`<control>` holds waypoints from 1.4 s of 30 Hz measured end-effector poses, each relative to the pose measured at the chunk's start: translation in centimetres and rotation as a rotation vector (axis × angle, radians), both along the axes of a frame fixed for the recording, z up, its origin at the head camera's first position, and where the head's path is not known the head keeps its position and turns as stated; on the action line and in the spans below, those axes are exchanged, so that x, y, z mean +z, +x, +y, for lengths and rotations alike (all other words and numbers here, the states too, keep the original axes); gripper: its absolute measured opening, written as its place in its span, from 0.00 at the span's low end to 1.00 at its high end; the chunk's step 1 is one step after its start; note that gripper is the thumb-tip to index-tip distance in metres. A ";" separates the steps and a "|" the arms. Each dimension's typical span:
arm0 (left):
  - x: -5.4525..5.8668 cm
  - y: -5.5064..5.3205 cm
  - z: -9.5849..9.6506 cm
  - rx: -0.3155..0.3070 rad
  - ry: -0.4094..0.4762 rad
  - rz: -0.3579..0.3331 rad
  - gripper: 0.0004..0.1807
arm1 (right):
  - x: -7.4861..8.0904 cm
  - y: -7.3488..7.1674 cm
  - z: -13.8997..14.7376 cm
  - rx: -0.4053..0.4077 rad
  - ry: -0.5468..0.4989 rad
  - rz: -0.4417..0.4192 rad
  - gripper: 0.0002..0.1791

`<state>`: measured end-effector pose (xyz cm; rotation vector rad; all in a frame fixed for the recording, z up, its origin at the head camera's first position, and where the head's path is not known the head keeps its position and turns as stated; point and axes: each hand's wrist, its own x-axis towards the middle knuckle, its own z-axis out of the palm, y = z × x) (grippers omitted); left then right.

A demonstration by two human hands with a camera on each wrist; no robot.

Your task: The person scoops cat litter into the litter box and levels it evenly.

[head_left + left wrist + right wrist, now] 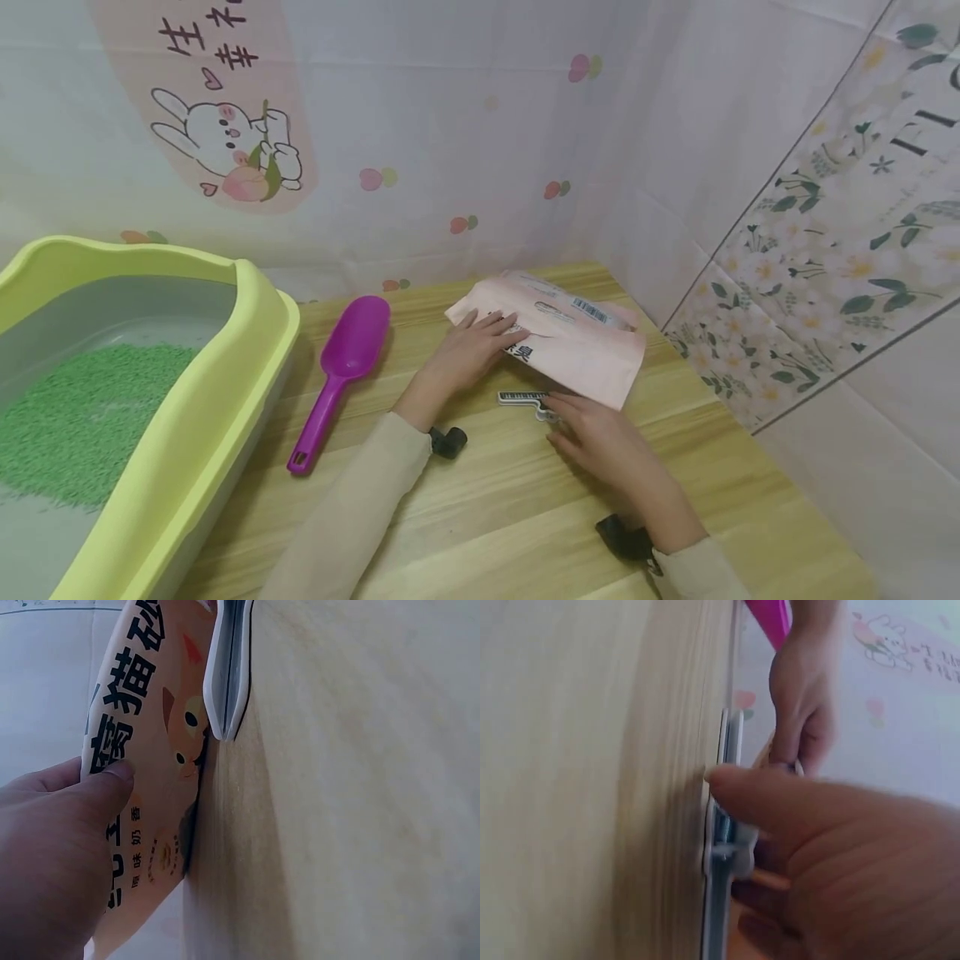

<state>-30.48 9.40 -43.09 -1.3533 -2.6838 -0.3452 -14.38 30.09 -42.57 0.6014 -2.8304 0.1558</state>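
A pale pink cat litter bag (570,342) with black lettering and a printed cat lies tilted at the back of the wooden table. My left hand (468,354) pinches its near left edge, with the thumb (116,776) on the printed front and the other fingers behind. In front of the bag lies a white sealing clip (521,398) with dark stripes, seen edge-on in the left wrist view. My right hand (600,437) holds the clip at its handle end, the thumb (735,787) on the near side and fingers beyond it.
A purple scoop (356,337) lies left of my left arm. Farther left stands a yellow-rimmed litter box (258,308) with green pellets (90,417) inside. Printed curtains (450,125) close off the back and right of the table (465,517).
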 end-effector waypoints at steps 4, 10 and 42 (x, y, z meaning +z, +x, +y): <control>0.0 -0.1 -0.2 0.011 0.000 0.004 0.25 | -0.4 -0.5 0.0 -0.001 0.005 -0.025 0.27; 0.1 0.1 -0.3 0.013 0.014 -0.001 0.24 | -0.4 -0.7 -0.3 0.002 0.055 0.038 0.27; 0.4 -0.5 -0.8 0.008 0.060 -0.045 0.27 | 0.9 0.0 -2.3 -0.003 0.049 0.316 0.16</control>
